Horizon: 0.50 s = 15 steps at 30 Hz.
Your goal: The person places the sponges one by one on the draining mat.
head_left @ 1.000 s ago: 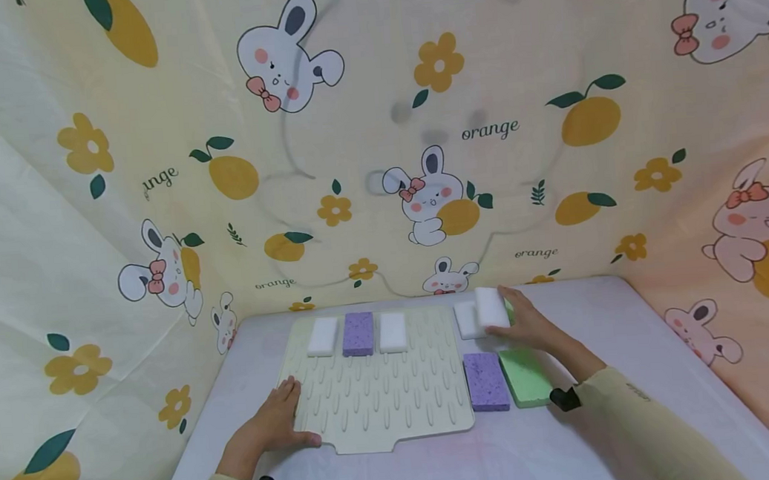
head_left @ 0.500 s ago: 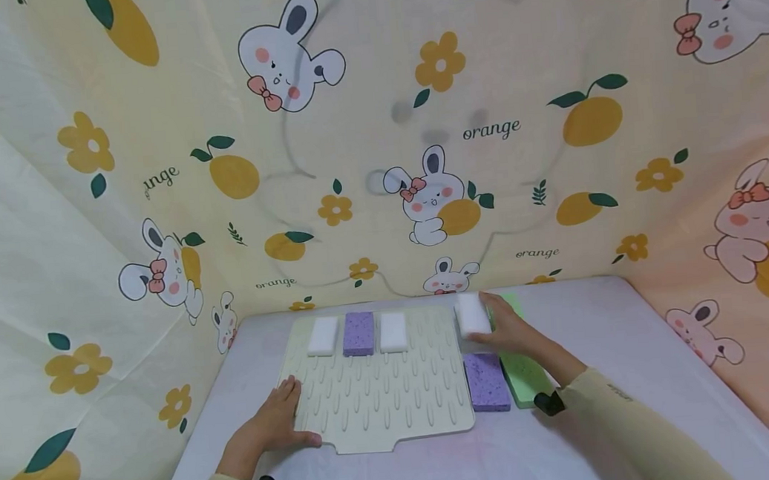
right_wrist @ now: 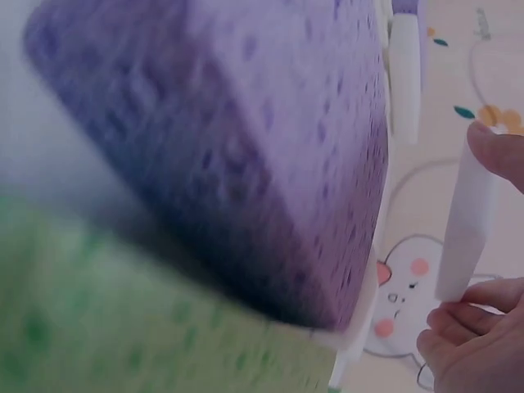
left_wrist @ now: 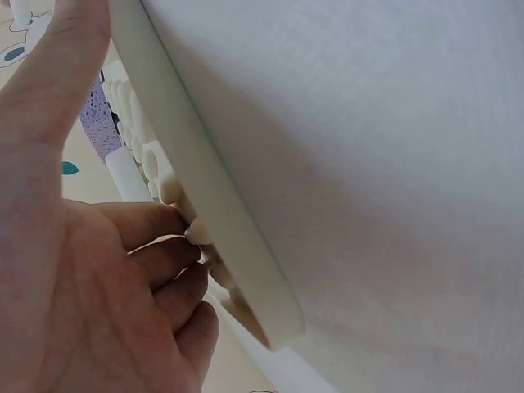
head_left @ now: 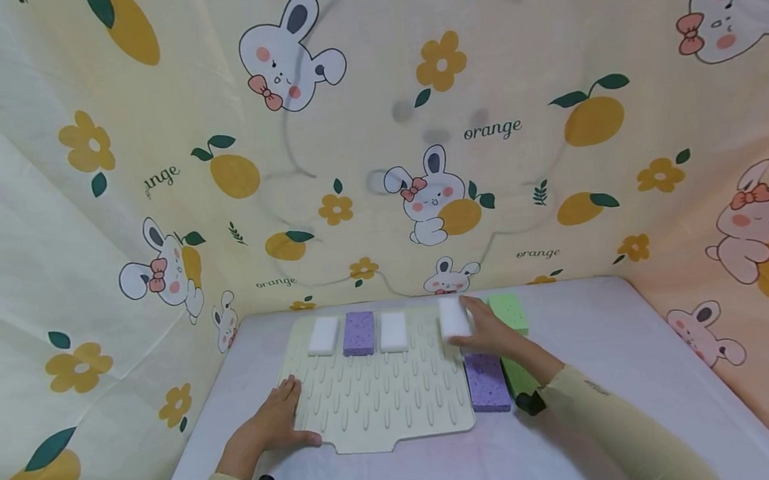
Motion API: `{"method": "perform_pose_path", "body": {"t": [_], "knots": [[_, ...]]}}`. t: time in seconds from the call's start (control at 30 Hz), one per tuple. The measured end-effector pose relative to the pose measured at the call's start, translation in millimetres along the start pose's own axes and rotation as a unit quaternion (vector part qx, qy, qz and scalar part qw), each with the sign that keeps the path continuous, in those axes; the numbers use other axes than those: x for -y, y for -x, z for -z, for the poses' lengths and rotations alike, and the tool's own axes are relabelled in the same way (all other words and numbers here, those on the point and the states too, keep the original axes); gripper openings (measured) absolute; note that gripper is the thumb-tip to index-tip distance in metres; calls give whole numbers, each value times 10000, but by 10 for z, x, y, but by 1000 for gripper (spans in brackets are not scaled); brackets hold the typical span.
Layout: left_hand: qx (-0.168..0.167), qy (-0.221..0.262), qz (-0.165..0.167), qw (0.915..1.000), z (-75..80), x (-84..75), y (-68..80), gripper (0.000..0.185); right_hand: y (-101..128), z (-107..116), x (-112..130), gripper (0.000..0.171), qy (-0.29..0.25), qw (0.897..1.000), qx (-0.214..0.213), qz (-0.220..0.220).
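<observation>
A cream ridged mat (head_left: 382, 396) lies on the pale table. Along its far edge sit a white sponge (head_left: 323, 336), a purple sponge (head_left: 358, 333) and another white sponge (head_left: 393, 331). My right hand (head_left: 481, 331) pinches a further white sponge (head_left: 453, 317) (right_wrist: 467, 221), held above the mat's far right corner. My left hand (head_left: 278, 420) rests flat on the mat's near left edge, fingers (left_wrist: 164, 270) on the ridges and thumb along the rim. To the right of the mat lie a purple sponge (head_left: 487, 381) (right_wrist: 246, 139) and a green sponge (head_left: 509, 313).
Another green sponge (head_left: 513, 374) (right_wrist: 123, 327) lies partly under my right forearm, beside the purple one. A printed bunny-and-orange cloth (head_left: 377, 136) walls the table at the back and both sides. Bare tabletop (head_left: 635, 371) stretches to the right.
My right hand has carried the white sponge leftward from beside the far green sponge to the mat's far right corner. The left hand has stayed put.
</observation>
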<state>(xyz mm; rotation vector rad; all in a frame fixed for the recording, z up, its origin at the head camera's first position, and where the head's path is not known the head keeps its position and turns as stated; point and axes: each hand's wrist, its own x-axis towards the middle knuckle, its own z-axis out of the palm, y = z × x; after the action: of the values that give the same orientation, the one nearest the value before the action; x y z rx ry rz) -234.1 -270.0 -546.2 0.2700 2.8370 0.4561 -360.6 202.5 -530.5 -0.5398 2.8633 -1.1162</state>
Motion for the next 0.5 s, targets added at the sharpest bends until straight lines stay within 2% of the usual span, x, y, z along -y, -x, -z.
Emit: {"method": "perform_pose_path", "body": {"t": [0.3, 0.5], "knots": [[-20, -33, -22, 10000, -1, -4, -14, 135, -103, -134, 93, 114, 216, 9995, 134, 198], [-49, -44, -84, 9999, -2, 1, -6, 134, -135, -200, 166, 114, 300, 9990, 311, 147]]}}
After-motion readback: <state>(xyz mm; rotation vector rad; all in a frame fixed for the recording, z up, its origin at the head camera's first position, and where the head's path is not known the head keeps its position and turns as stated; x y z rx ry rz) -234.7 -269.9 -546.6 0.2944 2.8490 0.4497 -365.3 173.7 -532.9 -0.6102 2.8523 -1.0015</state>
